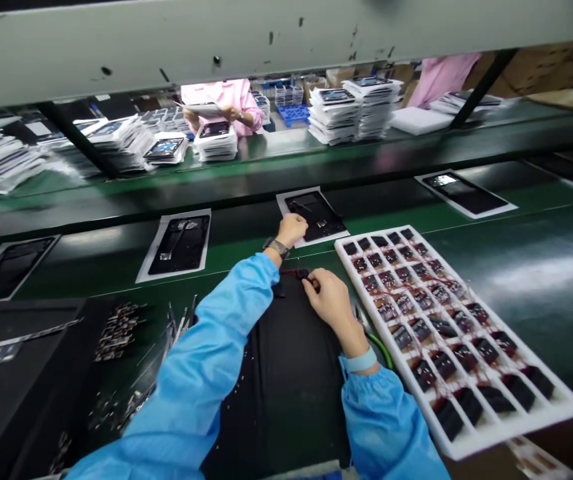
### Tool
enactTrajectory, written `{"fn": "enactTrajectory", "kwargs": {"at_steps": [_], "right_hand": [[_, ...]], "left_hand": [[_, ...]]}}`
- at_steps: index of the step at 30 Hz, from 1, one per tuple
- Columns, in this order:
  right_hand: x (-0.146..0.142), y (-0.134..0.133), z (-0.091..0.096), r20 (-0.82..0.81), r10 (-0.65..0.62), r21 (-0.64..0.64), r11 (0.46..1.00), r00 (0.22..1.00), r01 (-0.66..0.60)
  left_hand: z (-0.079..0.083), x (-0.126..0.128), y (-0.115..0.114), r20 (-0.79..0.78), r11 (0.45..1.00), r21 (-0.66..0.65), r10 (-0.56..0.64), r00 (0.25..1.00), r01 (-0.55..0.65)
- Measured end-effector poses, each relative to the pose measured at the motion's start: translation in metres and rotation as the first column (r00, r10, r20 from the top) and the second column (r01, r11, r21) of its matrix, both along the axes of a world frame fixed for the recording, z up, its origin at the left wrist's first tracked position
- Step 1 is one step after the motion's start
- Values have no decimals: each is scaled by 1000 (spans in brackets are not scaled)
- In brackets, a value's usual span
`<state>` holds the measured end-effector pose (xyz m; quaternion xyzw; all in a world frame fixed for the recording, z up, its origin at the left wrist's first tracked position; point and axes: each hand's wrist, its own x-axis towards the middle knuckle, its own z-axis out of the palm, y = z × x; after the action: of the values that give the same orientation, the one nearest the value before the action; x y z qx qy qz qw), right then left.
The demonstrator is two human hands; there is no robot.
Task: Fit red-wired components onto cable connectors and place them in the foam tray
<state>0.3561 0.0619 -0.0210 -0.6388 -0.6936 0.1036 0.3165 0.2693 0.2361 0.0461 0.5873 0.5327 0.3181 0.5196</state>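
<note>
Blue sleeves: both forearms reach forward from the bottom edge over a black mat (286, 373), nearest the viewer.
Right hand: right hand (331, 300) rests on the far end of the mat, fingers curled narrow, pinching a small black part with red wires (299, 273).
Left hand: left hand (290, 230), with a wristwatch (276, 248) on it, stretches farther out; fingers closed on the near left corner of a white sheet carrying a dark device panel (314, 217), which lies on the green conveyor belt (246, 250).
Risk, sheet: held only by a corner, the sheet could slide or twist, and the panel could shift off it.
Risk, wires: the thin red wires look easy to snag or bend, since the pinch sits close to them.
Risk, tray: the right forearm lies just beside the tray, so a sideways move could knock it and jumble the parts.
White tray: white tray (466, 440) to the right of the mat, divided into small pockets in rows; most hold one black module with red wires, the leads crossing between pockets.
Left bins: dark trays (16, 373) at the left; loose small metal parts (116, 330) lie beside them, too blurred to name.
Belt: further sheets with panels (179, 245) lie apart along it.
Far side: stacks of white trays (356, 107) and a person in pink (226, 100) across the line.
</note>
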Motion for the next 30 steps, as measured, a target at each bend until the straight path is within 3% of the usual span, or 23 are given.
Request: {"fn": "enactTrajectory", "kwargs": {"at_steps": [3, 5, 7, 9, 11, 12, 14, 16, 18, 20, 24, 30], "right_hand": [[2, -2, 4, -181, 60, -82, 994, 982, -76], [1, -2, 2, -263, 100, -108, 985, 960, -132], [-2, 0, -1, -345, 133, -126, 974, 929, -186], [-7, 3, -3, -413, 146, -152, 962, 899, -226], [-12, 4, -1, -471, 155, -191, 943, 869, -271], [-14, 4, 0, -503, 154, -211, 932, 851, -294], [-16, 5, 2, -574, 137, -247, 911, 807, -330], [-17, 5, 2, -622, 105, -271, 901, 776, -339], [-17, 7, 0, -660, 68, -284, 899, 748, -333], [-18, 8, -2, -691, 44, -289, 898, 722, -331], [-25, 9, -2, -692, 24, -323, 884, 721, -339], [-44, 1, 8, -695, 26, -394, 822, 719, -410]], "left_hand": [[26, -55, -9, 12, 997, 83, -2, 1000, 1], [49, -111, -37, 19, 977, 212, -31, 999, 27], [69, -174, -86, 42, 915, 402, 22, 999, -37], [76, -230, -154, 103, 812, 512, 266, 959, -280], [65, -273, -224, 170, 628, 563, 548, 819, -537], [51, -289, -255, 132, 607, 538, 625, 769, -585], [16, -311, -304, -28, 726, 390, 625, 780, -567], [-21, -324, -336, -138, 781, 291, 606, 784, -553], [-50, -329, -355, -220, 788, 295, 606, 764, -540], [-66, -328, -367, -272, 781, 358, 611, 743, -511], [-75, -322, -372, -394, 786, 463, 597, 699, -410], [-83, -322, -342, -565, 836, 490, 521, 640, -249]]}}
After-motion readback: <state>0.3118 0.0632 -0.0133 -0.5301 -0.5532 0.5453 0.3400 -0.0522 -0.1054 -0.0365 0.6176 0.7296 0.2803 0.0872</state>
